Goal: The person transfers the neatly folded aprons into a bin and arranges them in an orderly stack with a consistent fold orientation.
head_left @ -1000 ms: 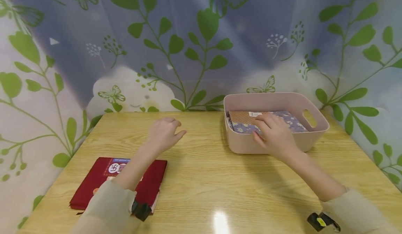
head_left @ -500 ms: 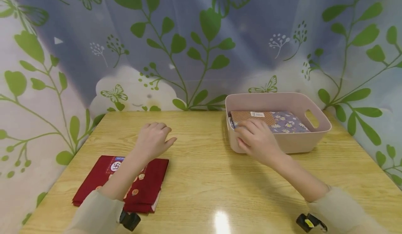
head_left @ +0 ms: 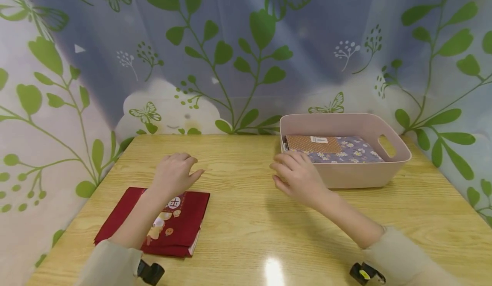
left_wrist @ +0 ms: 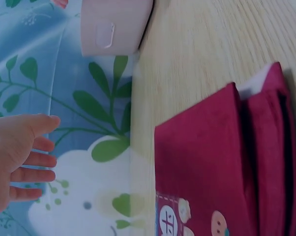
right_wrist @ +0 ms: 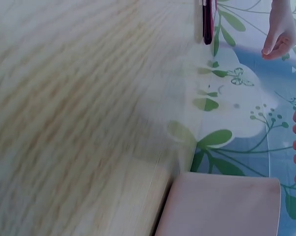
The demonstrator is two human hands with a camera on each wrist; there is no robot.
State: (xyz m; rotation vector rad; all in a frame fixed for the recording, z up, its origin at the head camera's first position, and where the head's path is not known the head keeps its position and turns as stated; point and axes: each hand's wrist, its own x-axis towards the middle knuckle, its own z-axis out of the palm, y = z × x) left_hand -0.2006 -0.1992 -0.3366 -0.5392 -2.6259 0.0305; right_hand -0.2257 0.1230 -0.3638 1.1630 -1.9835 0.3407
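Note:
In the head view my left hand (head_left: 174, 175) hovers above the far edge of a folded dark red cloth (head_left: 188, 222) with cartoon patches, holding nothing. The left wrist view shows its fingers (left_wrist: 40, 160) loosely extended, apart from the red cloth (left_wrist: 202, 147). My right hand (head_left: 297, 177), also with nothing in it, is in the air by the front left corner of a pale pink bin (head_left: 357, 175). Inside that bin lies a folded blue daisy-print cloth (head_left: 357, 149) with a brown dotted panel (head_left: 311, 144) and a white label. Only fingertips of the right hand show in the right wrist view.
A wooden table (head_left: 238, 226) carries the bin at the back right and the red cloth at the front left. Behind it hangs a leaf-and-butterfly curtain (head_left: 230, 64). The bin has a handle hole (head_left: 387, 146) in its right side.
My right hand has moved left, from over the bin to its front left corner. My left hand has drawn left and slightly nearer. The head view has shifted a little.

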